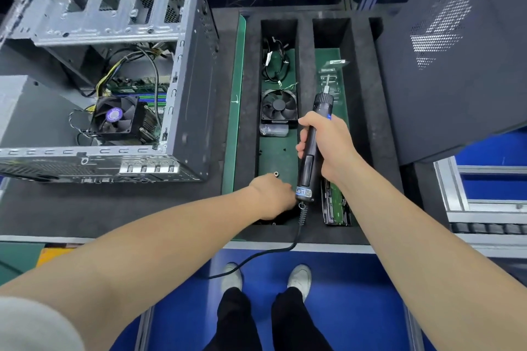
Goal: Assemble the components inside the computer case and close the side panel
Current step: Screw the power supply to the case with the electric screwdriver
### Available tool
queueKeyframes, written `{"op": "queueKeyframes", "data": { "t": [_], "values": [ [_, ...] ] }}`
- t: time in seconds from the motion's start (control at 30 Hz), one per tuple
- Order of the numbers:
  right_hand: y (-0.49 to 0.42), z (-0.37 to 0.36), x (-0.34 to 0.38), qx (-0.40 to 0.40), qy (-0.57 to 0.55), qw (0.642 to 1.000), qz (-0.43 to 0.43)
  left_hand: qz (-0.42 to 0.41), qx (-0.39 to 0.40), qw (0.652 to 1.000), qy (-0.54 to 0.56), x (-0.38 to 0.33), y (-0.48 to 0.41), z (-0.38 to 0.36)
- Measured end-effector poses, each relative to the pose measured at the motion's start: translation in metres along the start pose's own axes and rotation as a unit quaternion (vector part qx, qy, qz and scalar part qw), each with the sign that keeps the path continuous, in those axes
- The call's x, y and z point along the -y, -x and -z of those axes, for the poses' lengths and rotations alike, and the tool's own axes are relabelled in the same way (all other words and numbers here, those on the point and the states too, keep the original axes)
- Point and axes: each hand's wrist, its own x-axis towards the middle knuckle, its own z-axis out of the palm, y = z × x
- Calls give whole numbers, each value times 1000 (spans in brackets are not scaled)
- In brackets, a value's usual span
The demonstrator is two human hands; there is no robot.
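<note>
L hand (pixel 272 194) in tray (pixel 305 65), fingers hidden, can't tell, R hand (pixel 330 145) fingers (pixel 302 148) gripping screwdriver (pixel 306 168)

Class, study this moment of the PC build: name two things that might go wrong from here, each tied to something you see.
1. The cord of the screwdriver in the right hand trails off the bench to the floor by the shoes; it might snag or trip.
2. The left hand reaches among small loose screws in the tray; one might get knocked away.

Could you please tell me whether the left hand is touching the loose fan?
Apart: the head view shows bare green tray floor between the left hand and the fan.
</note>
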Motion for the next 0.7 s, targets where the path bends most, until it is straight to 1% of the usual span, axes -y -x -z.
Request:
{"op": "queueKeyframes", "data": {
  "t": [0.1, 0.17, 0.27, 0.33, 0.43, 0.5, 0.6, 0.63, 0.67, 0.7],
  "values": [
    [0, 1, 0, -3, -2, 1000, 1, -12, 1, 1000, 26, 2, 3, 0],
    [0, 1, -1, -7, -1, 1000, 1, -35, 0, 999, 16, 2, 4, 0],
    [0, 2, -1, -10, -3, 1000, 0, -52, 24, 998, 24, 2, 5, 2],
    [1, 3, -1, -10, -5, 1000, -1, -31, 29, 997, 64, 3, 5, 2],
    [4, 4, 0, -10, -7, 1000, 0, 32, -9, 985, 169, 9, 5, 7],
    [6, 4, 1, -6, -5, 1000, 3, 55, -48, 963, 258, 15, 7, 18],
    [11, 3, 4, -3, -9, 1000, 0, 100, -93, 918, 372, 29, 14, 30],
    [12, 3, 5, -2, -12, 1000, -1, 117, -105, 894, 420, 34, 18, 32],
    [14, 2, 7, 0, -14, 1000, -1, 133, -122, 860, 478, 40, 21, 33],
    [16, 1, 9, 3, -18, 1000, -1, 149, -143, 817, 538, 45, 25, 33]
  ]
}}
